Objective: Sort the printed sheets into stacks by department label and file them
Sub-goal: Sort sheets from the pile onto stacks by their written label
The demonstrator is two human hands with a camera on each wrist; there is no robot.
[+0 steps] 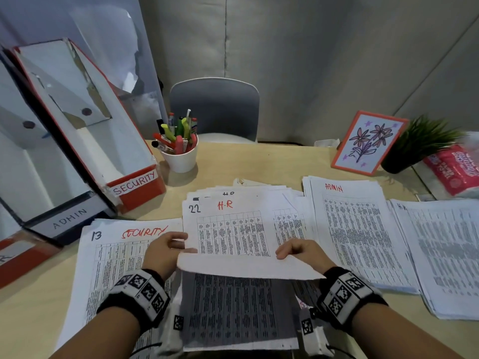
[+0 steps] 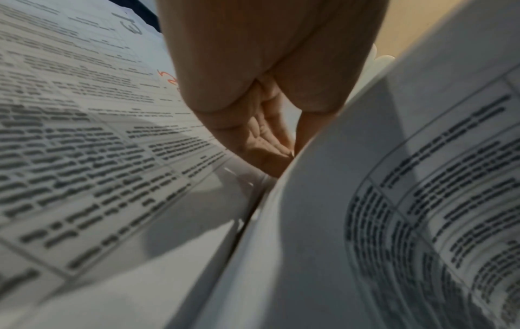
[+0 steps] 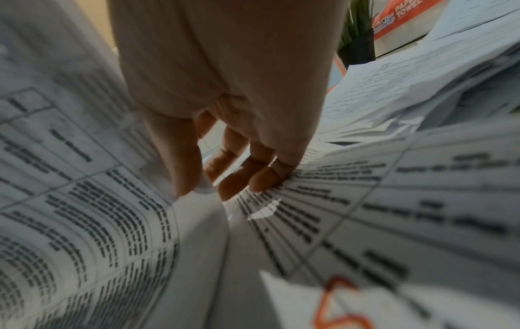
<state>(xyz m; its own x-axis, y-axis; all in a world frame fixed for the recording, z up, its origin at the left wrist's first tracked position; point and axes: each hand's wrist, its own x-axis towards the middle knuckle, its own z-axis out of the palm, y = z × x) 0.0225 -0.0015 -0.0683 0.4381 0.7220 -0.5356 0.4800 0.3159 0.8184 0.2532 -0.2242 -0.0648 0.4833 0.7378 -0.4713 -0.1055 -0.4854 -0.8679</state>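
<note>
A printed sheet marked "22 H.R" (image 1: pixel 230 229) is lifted by its near edge above the middle pile (image 1: pixel 238 312). My left hand (image 1: pixel 168 248) pinches its left edge, and my right hand (image 1: pixel 293 251) pinches the near edge further right. The sheet (image 2: pixel 365 200) curves up beside the left hand (image 2: pixel 270 142) in the left wrist view; the right hand's fingertips (image 3: pixel 261 180) press on paper in the right wrist view. A SECURITY stack (image 1: pixel 116 255) lies left, an ADMIN stack (image 1: pixel 355 229) right, another H.R stack (image 1: pixel 445 250) far right.
Red file boxes labelled SECURITY (image 1: pixel 134 185) and ADMIN (image 1: pixel 68 218) lean at the left. A white cup of markers (image 1: pixel 178 149) stands behind the sheets. A flower picture (image 1: pixel 368 143), a potted plant (image 1: pixel 420 143) and a paper towel pack (image 1: pixel 456 167) sit at the back right.
</note>
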